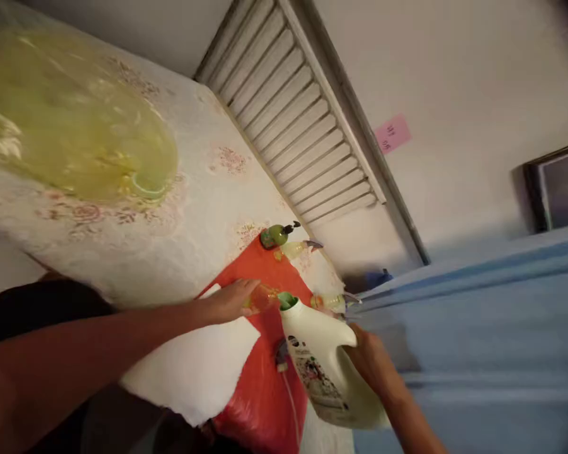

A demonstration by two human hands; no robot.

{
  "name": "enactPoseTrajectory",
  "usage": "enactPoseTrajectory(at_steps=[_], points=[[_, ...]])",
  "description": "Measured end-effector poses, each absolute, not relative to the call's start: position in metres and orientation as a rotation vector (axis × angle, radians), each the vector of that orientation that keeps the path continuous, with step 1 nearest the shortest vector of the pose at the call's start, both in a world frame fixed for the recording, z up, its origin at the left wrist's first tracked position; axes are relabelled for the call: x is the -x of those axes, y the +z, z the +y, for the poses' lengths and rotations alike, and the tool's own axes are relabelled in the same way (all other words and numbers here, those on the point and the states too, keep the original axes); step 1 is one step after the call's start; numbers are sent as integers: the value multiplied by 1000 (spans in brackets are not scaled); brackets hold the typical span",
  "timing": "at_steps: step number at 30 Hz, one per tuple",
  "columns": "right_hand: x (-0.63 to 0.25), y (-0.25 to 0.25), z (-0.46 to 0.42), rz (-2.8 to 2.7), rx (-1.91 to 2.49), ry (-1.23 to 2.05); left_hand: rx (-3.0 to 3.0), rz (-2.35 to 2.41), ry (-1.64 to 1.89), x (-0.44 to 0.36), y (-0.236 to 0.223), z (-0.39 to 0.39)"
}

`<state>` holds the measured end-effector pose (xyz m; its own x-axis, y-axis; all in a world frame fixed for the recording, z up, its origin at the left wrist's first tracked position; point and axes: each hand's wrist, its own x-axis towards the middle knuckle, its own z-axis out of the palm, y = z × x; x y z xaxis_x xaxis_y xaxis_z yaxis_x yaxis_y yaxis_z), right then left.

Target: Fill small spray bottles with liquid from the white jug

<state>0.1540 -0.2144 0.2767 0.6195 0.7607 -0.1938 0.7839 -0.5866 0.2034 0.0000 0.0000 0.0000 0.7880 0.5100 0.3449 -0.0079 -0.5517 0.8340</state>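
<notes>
White jug (319, 369) w/ printed label: lower ctr-right of view, tilted, its green-rimmed mouth pointing to 11 o'clock at the neck end of a clear btl (264, 299). Can't tell if they touch or if liquid's running.

R hand (370, 354), at approx 2–3 o'clock of the jug, is closed round its handle. L hand (231, 301), at 10 o'clock, has fingers curled narrow on the far end of the clear btl; grip partly hidden.

Loose spray head (281, 354) w/ thin tube: just left of jug, approx 9–10 o'clock, lying on red sheet (286, 277). White paper (194, 369) at 9 o'clock, under L hand & forearm.

Farther out: green pump btl (274, 236) at 11, 1st spray btl (292, 251) just beside it, 2nd spray btl (329, 303) at 12, nearest the jug's neck. All on/by the red sheet, atop the desk (199, 214) w/ floral cover. Big yellow bag (76, 113) at 10, well apart. Slatted panel (303, 120) at 12, pink note (392, 133) near 1, frame (537, 195) at 2, blue fabric (483, 334) approx 3, behind R hand.

Forearm of L hand covers part of the desk.
</notes>
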Motion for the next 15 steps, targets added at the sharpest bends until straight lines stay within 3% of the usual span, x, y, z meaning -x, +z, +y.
enactPoseTrajectory(at_steps=[15], points=[[-155, 276, -217, 1331, -2550, -94, -2022, 380, 736, 2, -2, 0]])
